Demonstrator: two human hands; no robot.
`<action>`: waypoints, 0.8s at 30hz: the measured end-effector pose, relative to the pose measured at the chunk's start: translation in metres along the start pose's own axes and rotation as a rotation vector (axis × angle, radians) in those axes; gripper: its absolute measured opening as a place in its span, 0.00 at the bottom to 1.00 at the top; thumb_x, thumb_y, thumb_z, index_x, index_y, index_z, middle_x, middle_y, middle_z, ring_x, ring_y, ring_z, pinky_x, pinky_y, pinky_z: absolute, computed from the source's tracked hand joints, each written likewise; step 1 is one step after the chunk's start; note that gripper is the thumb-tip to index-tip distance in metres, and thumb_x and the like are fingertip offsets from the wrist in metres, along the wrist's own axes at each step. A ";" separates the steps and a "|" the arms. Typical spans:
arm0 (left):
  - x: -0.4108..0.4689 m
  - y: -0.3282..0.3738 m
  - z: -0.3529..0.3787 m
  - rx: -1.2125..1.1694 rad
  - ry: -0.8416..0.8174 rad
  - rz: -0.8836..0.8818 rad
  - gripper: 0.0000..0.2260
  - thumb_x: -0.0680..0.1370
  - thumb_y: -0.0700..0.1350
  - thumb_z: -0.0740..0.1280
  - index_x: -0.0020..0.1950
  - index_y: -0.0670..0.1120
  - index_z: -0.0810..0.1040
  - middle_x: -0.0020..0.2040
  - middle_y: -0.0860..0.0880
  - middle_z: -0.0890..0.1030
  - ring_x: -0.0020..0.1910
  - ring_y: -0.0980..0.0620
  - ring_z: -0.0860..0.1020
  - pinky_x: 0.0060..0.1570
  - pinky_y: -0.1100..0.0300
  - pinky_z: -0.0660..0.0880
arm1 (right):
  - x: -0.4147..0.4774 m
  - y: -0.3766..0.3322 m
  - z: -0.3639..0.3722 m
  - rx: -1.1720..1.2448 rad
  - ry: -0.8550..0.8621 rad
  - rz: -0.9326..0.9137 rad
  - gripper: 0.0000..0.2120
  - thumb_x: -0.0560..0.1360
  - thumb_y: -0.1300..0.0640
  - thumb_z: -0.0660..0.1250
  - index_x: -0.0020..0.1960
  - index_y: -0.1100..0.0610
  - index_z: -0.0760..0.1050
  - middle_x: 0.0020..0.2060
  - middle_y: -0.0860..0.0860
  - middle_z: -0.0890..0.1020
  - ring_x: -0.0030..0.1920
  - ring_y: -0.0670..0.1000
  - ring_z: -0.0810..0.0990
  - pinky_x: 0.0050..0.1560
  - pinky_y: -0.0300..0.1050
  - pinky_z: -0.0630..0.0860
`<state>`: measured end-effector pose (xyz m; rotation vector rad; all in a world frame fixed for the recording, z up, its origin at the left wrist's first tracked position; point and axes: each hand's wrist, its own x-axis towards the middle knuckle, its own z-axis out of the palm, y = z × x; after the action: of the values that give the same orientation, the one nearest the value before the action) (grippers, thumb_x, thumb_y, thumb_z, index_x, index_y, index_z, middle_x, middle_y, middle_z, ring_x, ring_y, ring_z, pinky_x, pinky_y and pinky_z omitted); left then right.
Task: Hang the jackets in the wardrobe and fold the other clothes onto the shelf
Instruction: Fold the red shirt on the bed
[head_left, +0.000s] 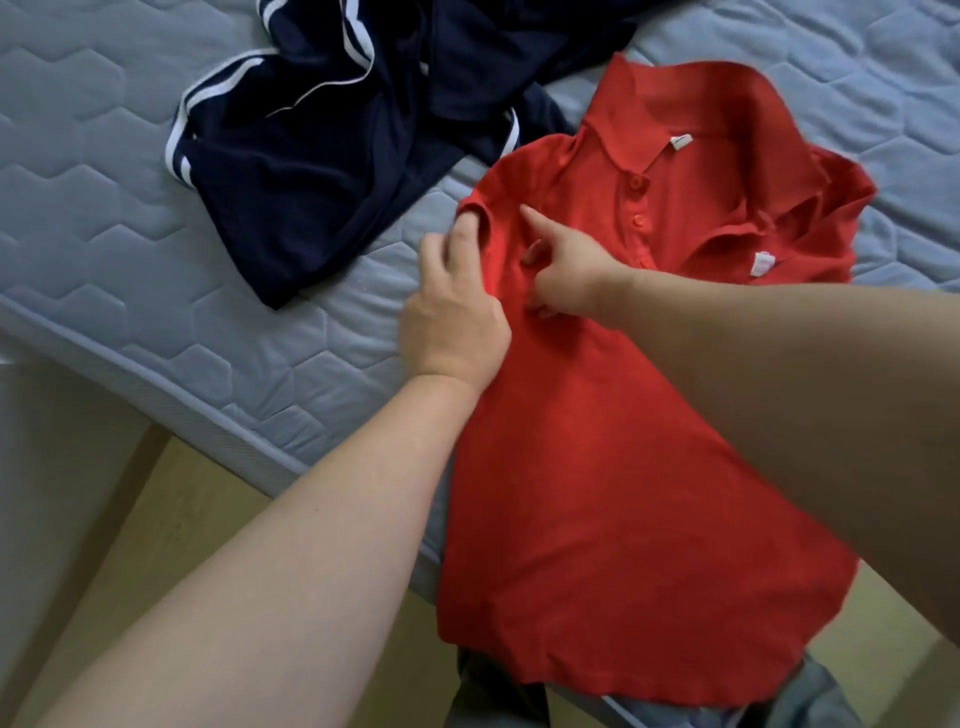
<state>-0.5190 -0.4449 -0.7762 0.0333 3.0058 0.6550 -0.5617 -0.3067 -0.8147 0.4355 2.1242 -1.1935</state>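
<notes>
Two bare arms reach out from down low, the left arm (260, 571) and the right arm (805, 389), and both go to the red polo shirt (597, 467). That shirt lies front up on a blue mattress (104, 208) with six-sided stitch shapes. Its bottom edge hangs over the near side of the mattress, and its collar (649, 119) is at the far end. The left hand (457, 312) is at the shirt's left side, with its fingers curled round the edge of the short sleeve (483, 208), gripping it. The right hand (569, 273) is just beside it, on the chest of the shirt. Its pointing finger is straight and presses down on the cloth, and its other fingers are curled under. I cannot tell if they pinch any cloth. Right of that hand, two red buttons (636, 182) run down from the collar, and a small white tag (681, 141) sits inside the neck. The shirt's right side is bunched up and shows another white tag (761, 262). Up and to the left of the shirt, a dark blue top (311, 171) with white stripes lies in a heap, touching the shirt near the collar. Some grey-blue cloth (815, 691) peeks out under the shirt's bottom edge. Left of that edge is a yellow wooden floor (171, 519).
</notes>
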 end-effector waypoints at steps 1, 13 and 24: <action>-0.004 0.010 0.004 0.042 -0.019 0.059 0.31 0.71 0.37 0.65 0.75 0.46 0.68 0.60 0.42 0.74 0.41 0.38 0.80 0.34 0.48 0.75 | -0.005 0.005 -0.010 0.098 0.117 0.004 0.37 0.71 0.72 0.60 0.77 0.50 0.65 0.57 0.55 0.80 0.40 0.56 0.83 0.43 0.56 0.84; 0.009 0.080 0.067 0.335 -0.287 0.170 0.18 0.76 0.50 0.60 0.62 0.43 0.68 0.55 0.41 0.75 0.44 0.34 0.82 0.36 0.50 0.64 | -0.052 0.092 -0.137 -0.259 0.791 -0.054 0.19 0.71 0.61 0.62 0.61 0.52 0.75 0.63 0.55 0.73 0.63 0.59 0.71 0.58 0.54 0.71; 0.084 0.094 0.065 0.269 -0.089 0.087 0.15 0.79 0.48 0.62 0.63 0.43 0.71 0.66 0.41 0.69 0.52 0.35 0.79 0.46 0.42 0.73 | -0.011 0.100 -0.179 -0.186 0.594 0.296 0.23 0.72 0.41 0.65 0.60 0.55 0.76 0.59 0.56 0.81 0.60 0.60 0.78 0.57 0.51 0.73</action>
<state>-0.5980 -0.3292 -0.8011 0.2011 2.9953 0.2430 -0.5654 -0.1015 -0.8036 1.0817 2.5125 -0.7435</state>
